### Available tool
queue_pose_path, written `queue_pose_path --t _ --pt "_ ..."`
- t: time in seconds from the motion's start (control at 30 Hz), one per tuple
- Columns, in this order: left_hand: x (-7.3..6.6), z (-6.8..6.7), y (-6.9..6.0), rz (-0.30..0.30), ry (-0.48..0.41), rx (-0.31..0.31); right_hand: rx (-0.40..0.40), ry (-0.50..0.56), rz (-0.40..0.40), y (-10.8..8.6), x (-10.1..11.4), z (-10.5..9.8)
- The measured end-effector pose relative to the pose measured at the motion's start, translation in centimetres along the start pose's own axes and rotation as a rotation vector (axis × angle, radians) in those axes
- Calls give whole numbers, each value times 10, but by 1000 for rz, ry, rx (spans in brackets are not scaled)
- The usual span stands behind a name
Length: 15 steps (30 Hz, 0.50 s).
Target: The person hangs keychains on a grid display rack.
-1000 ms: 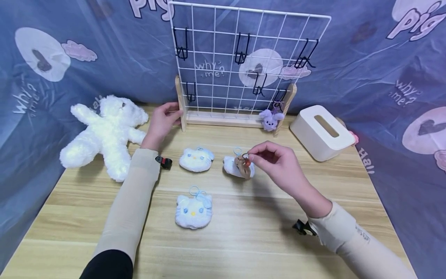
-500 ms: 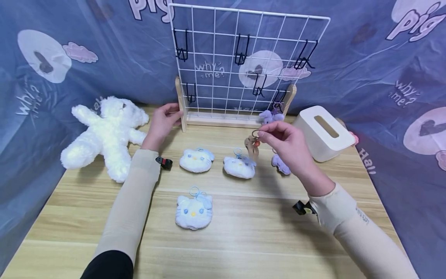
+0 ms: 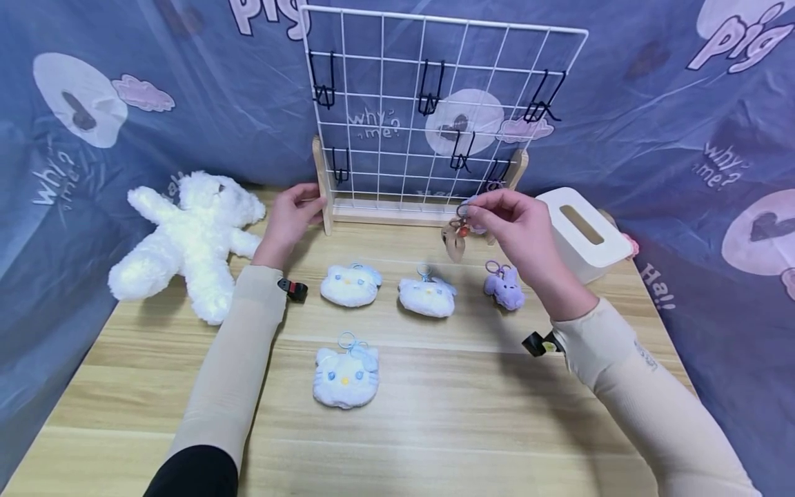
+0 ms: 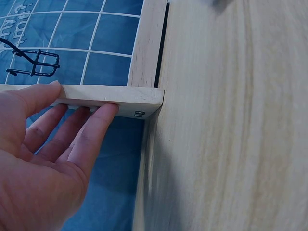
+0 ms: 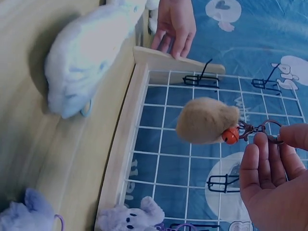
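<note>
brown plush keychain (image 3: 455, 246), not yet hooked, i have in the air before the rack (image 3: 391, 213), right hand (image 3: 518, 224) pinching its top, left hand (image 3: 289, 219) gripping the side post (image 4: 115, 94), one purple bunny (image 5: 127, 219) hung, a second bunny (image 3: 506, 290) and three white cats (image 3: 345, 386) left on the table (image 3: 447, 428).

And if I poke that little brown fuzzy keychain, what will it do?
The brown keychain would probably swing, since it hangs from a ring pinched in the right hand. Its rounded, fuzzy body looks soft, so it may squish a bit. The attached orange ball might jiggle.
</note>
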<state>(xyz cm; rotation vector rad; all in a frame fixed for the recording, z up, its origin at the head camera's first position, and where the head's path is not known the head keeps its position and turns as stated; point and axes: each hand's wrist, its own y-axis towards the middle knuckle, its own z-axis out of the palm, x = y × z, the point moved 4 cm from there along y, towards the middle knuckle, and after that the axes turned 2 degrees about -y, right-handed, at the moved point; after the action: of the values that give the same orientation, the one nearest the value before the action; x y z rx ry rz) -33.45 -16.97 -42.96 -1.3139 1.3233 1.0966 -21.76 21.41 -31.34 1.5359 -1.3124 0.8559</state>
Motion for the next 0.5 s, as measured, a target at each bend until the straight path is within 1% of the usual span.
queue_pose_path --t 0.23,0.5 --pt "0 0 0 1 -8 -3 -39 14 8 17 -1 -2" --pt "2 1 1 -3 -8 -9 -78 26 37 35 -6 -6"
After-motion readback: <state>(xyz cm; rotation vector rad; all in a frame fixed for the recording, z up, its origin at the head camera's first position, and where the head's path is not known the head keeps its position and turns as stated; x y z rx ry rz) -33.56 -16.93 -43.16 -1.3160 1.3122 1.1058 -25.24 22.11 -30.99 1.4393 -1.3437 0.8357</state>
